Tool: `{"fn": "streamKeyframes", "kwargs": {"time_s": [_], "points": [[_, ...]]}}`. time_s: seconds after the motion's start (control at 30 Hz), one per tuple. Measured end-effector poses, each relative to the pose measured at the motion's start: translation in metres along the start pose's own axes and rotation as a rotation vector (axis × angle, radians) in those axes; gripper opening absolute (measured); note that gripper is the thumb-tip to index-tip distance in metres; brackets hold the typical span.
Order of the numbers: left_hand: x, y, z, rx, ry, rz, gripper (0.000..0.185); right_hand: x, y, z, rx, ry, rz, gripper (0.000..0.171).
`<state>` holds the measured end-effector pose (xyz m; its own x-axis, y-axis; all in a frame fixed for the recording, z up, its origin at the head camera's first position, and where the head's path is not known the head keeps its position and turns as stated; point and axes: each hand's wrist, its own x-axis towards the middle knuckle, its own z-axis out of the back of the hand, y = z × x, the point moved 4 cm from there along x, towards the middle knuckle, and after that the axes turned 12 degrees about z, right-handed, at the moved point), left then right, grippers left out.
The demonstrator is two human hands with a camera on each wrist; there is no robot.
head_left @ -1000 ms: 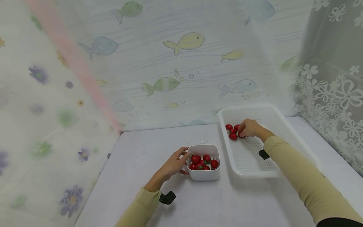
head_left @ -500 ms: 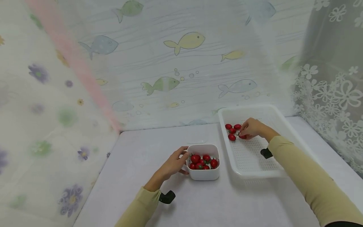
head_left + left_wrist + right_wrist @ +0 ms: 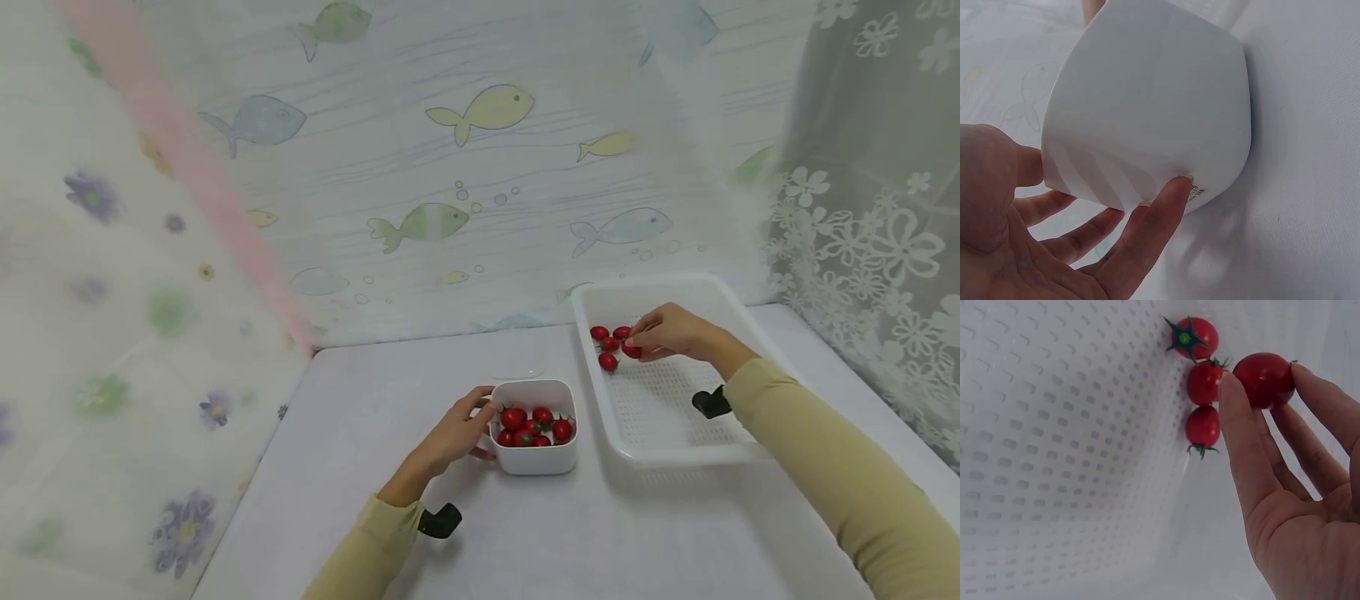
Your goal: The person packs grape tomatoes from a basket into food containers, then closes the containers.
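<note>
My left hand (image 3: 486,425) holds the near left corner of a small white bowl (image 3: 537,460), thumb at the rim and fingers (image 3: 1166,206) against its side (image 3: 1154,106). The bowl holds several red cherry tomatoes (image 3: 536,423). My right hand (image 3: 636,343) reaches into a white perforated tray (image 3: 660,417) and pinches one cherry tomato (image 3: 1263,380) between thumb and fingertips, just above the tray floor. Three more tomatoes (image 3: 1203,384) lie in a row by the tray's far left wall, and the head view shows this cluster (image 3: 609,343) beside my fingers.
The bowl and tray stand side by side on a pale grey table (image 3: 375,500). A small clear lid (image 3: 519,367) lies behind the bowl. Fish-print sheeting (image 3: 480,167) hangs at the back, with flowered curtains at the left (image 3: 112,333) and right (image 3: 877,250).
My right hand has drawn back slightly from the tomato cluster with one tomato pinched in its fingertips. The left hand and bowl have stayed put.
</note>
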<state>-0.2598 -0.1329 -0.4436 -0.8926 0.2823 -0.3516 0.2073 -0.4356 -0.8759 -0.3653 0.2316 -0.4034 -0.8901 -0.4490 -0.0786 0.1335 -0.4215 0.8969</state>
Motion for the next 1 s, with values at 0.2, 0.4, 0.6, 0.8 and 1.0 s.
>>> {"fn": "streamKeyframes", "kwargs": {"time_s": [0.2,0.4,0.6,0.8,1.0], "points": [[0.002,0.001,0.001,-0.003,0.001,-0.007,0.043,-0.002,0.000,0.003,0.033,-0.028,-0.007,0.042],[0.003,0.002,0.003,-0.003,0.009,-0.007,0.042,-0.005,0.004,0.004,0.071,-0.035,0.013,0.043],[0.008,0.004,0.004,0.009,0.011,-0.004,0.041,-0.010,0.016,0.000,0.094,-0.046,0.039,0.041],[0.012,0.005,0.006,0.009,0.011,-0.004,0.041,-0.013,0.028,-0.008,0.107,-0.052,0.047,0.039],[0.014,0.006,0.008,0.003,0.014,-0.011,0.043,-0.015,0.035,-0.015,0.149,-0.045,0.047,0.037]]}}
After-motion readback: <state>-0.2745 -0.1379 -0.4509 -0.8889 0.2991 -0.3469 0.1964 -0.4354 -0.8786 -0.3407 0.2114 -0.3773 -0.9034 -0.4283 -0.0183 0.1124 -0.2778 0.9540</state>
